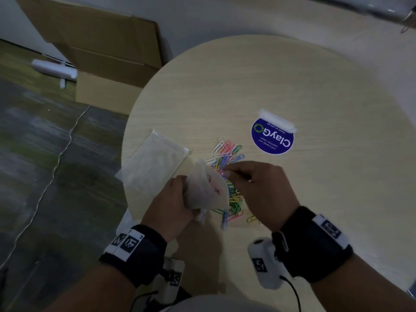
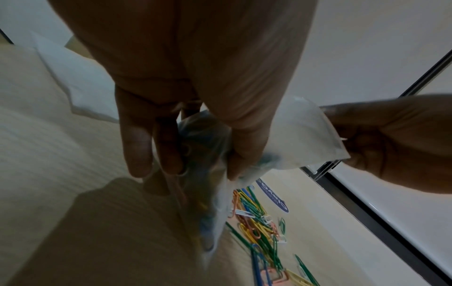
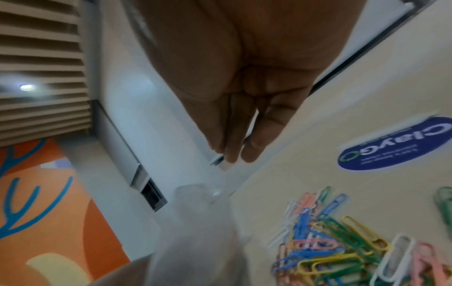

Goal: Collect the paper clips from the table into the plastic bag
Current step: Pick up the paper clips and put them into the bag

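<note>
Above the round table (image 1: 292, 70), my left hand (image 1: 171, 206) grips the plastic bag (image 1: 207, 188) beside the heap of coloured paper clips (image 1: 227, 154); my right hand (image 1: 258, 188) hovers at the bag's mouth, fingertips (image 3: 232, 154) together; whether they pinch anything, I cannot tell.

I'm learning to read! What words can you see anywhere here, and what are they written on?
"ClayGo": on the round blue sticker on the table, upside down from the head view.
"Let's keep our pantries clean": same sticker, small.
"Clean as you go": same sticker, along its edge, tiny.
Wristband markers: black-and-white patterns, no words.
</note>
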`<state>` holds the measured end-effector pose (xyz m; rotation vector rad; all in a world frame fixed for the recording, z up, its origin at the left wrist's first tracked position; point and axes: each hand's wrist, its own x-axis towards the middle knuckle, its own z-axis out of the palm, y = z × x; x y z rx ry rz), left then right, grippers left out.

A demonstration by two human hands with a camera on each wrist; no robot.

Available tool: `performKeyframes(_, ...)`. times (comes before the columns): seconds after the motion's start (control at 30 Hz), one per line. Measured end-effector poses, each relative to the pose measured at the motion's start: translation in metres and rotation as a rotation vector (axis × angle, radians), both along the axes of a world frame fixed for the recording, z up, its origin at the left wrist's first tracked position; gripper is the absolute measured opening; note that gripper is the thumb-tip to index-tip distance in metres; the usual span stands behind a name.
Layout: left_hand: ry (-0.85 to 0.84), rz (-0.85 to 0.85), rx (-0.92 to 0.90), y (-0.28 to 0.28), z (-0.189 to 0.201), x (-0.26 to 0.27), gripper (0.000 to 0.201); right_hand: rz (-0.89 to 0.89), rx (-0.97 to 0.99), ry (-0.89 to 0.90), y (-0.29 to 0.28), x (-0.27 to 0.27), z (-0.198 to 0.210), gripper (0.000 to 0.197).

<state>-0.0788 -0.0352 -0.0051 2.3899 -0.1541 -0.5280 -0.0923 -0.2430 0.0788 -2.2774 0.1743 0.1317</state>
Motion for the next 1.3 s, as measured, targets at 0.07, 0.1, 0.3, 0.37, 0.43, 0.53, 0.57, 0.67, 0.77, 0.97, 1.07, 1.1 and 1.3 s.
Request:
performKeyframes(0.07, 0.007, -0.004, -0.003, 0.006, 0.0, -0.001, 0.059, -0.061, -0.026, -0.022, -0.015, 0.012, -0.008, 0.019)
performKeyframes(0.1, 0.012, -0.01, -0.009, 0.009, 0.0, -0.001, 0.061, -0.042, -0.086, -0.026, -0.022, 0.022, -0.015, 0.027)
performKeyframes(0.3, 0.002, -0.03, -0.012, 0.025, -0.005, -0.006, 0.059, 0.504, -0.496, 0.208, -0.025, 0.093, -0.078, 0.083)
performKeyframes(0.37, 0.002, -0.02, -0.024, 0.026, -0.007, -0.007, 0.059, 0.583, -0.549, 0.228, -0.02, 0.102, -0.091, 0.087)
performKeyframes(0.43, -0.001, -0.018, -0.031, 0.026, -0.007, -0.007, 0.058, 0.637, -0.601, 0.202, -0.018, 0.1, -0.097, 0.076)
performKeyframes(0.53, -0.011, -0.021, -0.023, 0.026, -0.004, -0.007, 0.056, 0.635, -0.626, 0.103, -0.023, 0.087, -0.1, 0.052)
performKeyframes(0.57, -0.018, -0.025, -0.03, 0.026, -0.005, -0.007, 0.056, 0.618, -0.613, 0.084, -0.027, 0.081, -0.1, 0.046)
performKeyframes(0.67, -0.017, -0.033, -0.047, 0.026, -0.005, -0.006, 0.057, 0.54, -0.58, 0.07, -0.038, 0.065, -0.102, 0.037)
performKeyframes(0.77, 0.017, -0.049, -0.005, 0.024, -0.002, -0.002, 0.059, 0.462, -0.647, 0.011, -0.047, 0.049, -0.104, 0.033)
performKeyframes(0.97, 0.027, -0.057, 0.028, 0.017, 0.003, 0.003, 0.054, 0.338, -0.614, 0.035, -0.051, 0.03, -0.112, 0.018)
performKeyframes(1.07, 0.016, -0.036, 0.033, 0.01, 0.005, 0.005, 0.05, 0.313, -0.577, 0.006, -0.052, 0.026, -0.1, 0.017)
performKeyframes(1.1, 0.01, -0.032, 0.03, 0.009, 0.005, 0.005, 0.051, 0.3, -0.564, -0.008, -0.053, 0.025, -0.094, 0.016)
performKeyframes(1.3, -0.001, -0.004, 0.045, -0.001, 0.006, 0.007, 0.057, 0.062, -0.252, -0.057, -0.051, 0.023, -0.033, 0.016)
